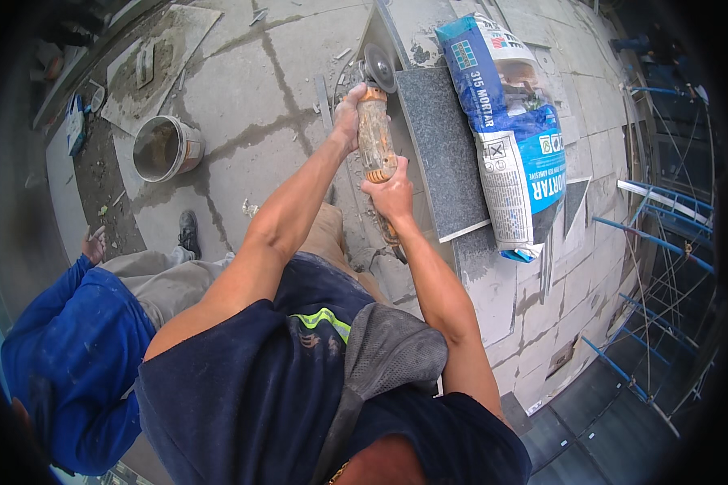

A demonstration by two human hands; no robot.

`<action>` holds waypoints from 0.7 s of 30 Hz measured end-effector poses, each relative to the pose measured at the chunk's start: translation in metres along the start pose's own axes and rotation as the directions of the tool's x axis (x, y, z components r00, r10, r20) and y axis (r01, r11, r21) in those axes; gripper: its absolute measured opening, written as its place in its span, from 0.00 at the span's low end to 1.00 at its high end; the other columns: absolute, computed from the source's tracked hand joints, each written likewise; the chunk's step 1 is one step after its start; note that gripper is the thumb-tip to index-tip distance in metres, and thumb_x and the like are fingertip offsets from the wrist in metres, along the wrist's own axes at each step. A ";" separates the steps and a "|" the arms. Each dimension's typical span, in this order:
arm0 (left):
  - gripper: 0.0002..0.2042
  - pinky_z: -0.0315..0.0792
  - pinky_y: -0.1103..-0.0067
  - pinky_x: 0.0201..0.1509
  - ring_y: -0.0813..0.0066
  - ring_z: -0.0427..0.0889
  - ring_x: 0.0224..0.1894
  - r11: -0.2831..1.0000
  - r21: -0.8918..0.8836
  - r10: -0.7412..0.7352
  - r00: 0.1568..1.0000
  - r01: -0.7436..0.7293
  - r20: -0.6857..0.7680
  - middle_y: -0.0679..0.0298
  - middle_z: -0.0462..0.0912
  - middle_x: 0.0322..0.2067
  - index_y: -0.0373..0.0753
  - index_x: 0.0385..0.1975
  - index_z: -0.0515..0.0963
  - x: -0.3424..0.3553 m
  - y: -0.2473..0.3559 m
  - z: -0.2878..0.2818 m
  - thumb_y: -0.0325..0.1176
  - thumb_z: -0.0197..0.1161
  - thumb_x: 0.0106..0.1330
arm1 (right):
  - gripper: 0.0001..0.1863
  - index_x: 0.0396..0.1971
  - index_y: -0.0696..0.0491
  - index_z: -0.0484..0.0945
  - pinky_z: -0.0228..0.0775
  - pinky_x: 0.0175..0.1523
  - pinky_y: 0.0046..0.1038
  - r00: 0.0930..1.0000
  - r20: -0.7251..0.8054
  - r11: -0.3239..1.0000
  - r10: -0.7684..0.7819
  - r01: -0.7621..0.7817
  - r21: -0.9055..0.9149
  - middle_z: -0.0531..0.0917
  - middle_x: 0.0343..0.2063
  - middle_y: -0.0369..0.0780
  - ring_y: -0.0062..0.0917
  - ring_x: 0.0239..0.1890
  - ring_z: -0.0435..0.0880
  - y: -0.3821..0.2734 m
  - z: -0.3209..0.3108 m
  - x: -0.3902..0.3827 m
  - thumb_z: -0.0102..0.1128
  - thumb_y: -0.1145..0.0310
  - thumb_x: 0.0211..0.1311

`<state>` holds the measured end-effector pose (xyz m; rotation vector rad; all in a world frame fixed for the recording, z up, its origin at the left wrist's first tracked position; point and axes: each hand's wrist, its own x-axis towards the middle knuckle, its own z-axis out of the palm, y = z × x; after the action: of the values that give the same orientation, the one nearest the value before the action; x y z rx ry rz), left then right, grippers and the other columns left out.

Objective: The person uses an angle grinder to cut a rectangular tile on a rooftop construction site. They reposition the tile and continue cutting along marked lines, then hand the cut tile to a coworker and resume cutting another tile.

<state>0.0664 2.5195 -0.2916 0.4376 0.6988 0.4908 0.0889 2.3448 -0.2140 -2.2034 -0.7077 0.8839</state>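
An angle grinder [375,133] with a worn, dusty orange body is held in both my hands, its round disc [380,67] pointing away from me. My left hand [348,121] is closed at the head end, just behind the disc. My right hand [391,194] grips the rear of the body. The disc is close to the far left corner of a dark grey stone slab [437,137]; whether it touches cannot be made out. On the slab's right side lies a blue and white mortar bag [501,133].
To the left stands a dirty bucket [192,150], with a trowel [144,65] on a mortar-smeared board [174,48] beyond it. A person in a blue sleeve [97,323] is close on my left. Blue scaffolding [655,238] rises at the right. Rubble lies about the grinder.
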 end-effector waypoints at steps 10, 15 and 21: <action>0.31 0.82 0.66 0.28 0.63 0.85 0.25 1.000 -0.008 -0.009 1.000 0.009 -0.004 0.56 0.81 0.26 0.34 0.44 0.76 0.008 0.009 0.004 0.61 0.56 0.63 | 0.35 0.50 0.54 0.64 0.79 0.39 0.40 0.990 -0.079 0.991 -0.120 0.116 -0.063 0.85 0.31 0.50 0.43 0.30 0.87 0.007 0.006 0.014 0.73 0.63 0.42; 0.32 0.82 0.66 0.29 0.64 0.85 0.26 1.000 0.004 -0.018 1.000 0.018 -0.005 0.57 0.81 0.27 0.35 0.45 0.76 0.011 0.009 0.003 0.63 0.54 0.63 | 0.35 0.50 0.55 0.64 0.80 0.35 0.38 0.997 -0.039 0.998 -0.063 0.062 -0.032 0.85 0.31 0.51 0.41 0.28 0.87 0.009 0.006 0.019 0.73 0.64 0.43; 0.27 0.82 0.67 0.26 0.62 0.84 0.23 0.996 -0.083 0.009 1.000 -0.009 0.001 0.56 0.80 0.26 0.32 0.42 0.75 -0.001 0.006 0.008 0.56 0.59 0.63 | 0.37 0.54 0.54 0.62 0.75 0.49 0.45 0.999 0.029 1.000 0.022 -0.022 -0.002 0.84 0.36 0.56 0.53 0.42 0.84 -0.002 -0.003 0.005 0.72 0.63 0.43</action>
<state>0.0694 2.5218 -0.2825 0.3626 0.6733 0.5259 0.0939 2.3485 -0.2130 -2.2078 -0.6997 0.9279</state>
